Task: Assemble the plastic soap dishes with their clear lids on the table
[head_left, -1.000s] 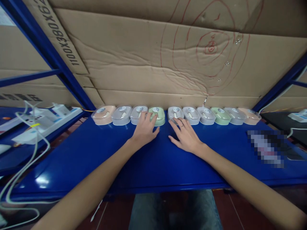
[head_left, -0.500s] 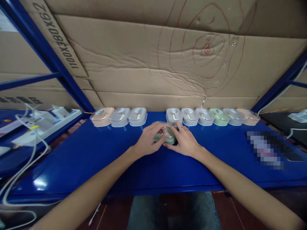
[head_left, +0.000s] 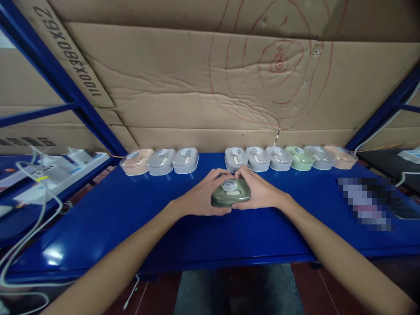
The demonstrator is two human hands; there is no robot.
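Note:
A green computer mouse in a clear plastic shell (head_left: 230,193) is held above the middle of the blue table (head_left: 131,218), its top facing me. My left hand (head_left: 200,197) grips its left side and my right hand (head_left: 260,192) grips its right side. Behind my hands a row of similar packaged mice lines the table's far edge: three on the left (head_left: 159,160) and several on the right (head_left: 288,157), in peach, grey and green. A gap in the row lies just behind the held mouse.
A cardboard wall (head_left: 210,83) with red scribbles stands behind the row. Blue rack posts (head_left: 65,87) frame both sides. White power strips and cables (head_left: 42,175) lie on the left shelf. A blurred patch (head_left: 365,201) sits at the right of the table.
My left hand pulled the green mouse out of the row toward me. My right hand joined it, and both hands have lifted and tilted it to face me.

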